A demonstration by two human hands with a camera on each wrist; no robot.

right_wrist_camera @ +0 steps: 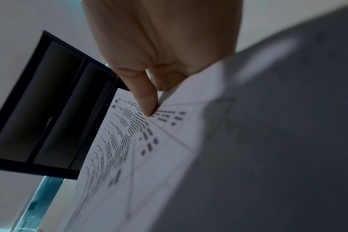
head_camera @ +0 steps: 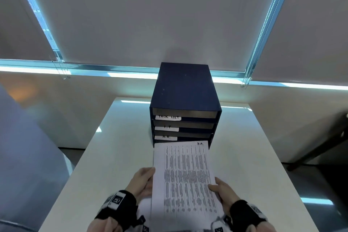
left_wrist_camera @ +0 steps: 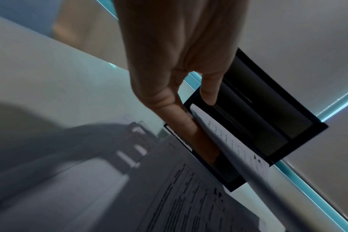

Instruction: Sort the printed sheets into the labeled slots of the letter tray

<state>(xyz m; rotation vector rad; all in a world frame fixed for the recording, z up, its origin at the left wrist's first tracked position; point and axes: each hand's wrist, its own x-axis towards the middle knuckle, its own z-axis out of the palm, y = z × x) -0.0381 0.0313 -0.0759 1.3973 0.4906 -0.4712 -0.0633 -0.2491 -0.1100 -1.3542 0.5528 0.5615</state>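
Note:
A dark blue letter tray [head_camera: 184,88] stands at the far middle of the white table [head_camera: 113,156]. Its slots carry white labels: TASK LIST [head_camera: 168,117], I.T [head_camera: 166,127] and H.R. [head_camera: 166,137]. I hold a printed sheet [head_camera: 186,175] marked H.R. in its far right corner. Its far edge is at the tray's front, just below the H.R. label, hiding the lowest slot. My left hand [head_camera: 148,177] pinches the sheet's left edge and my right hand [head_camera: 216,186] pinches its right edge. The left wrist view shows the thumb above and the fingers [left_wrist_camera: 189,125] below the sheet [left_wrist_camera: 228,141].
More printed sheets [left_wrist_camera: 189,196] lie on the table under the held one. Grey furniture [head_camera: 28,156] stands left of the table and a dark piece of furniture [head_camera: 320,147] to its right. Drawn window blinds with hanging bead chains [head_camera: 246,79] fill the wall behind the tray.

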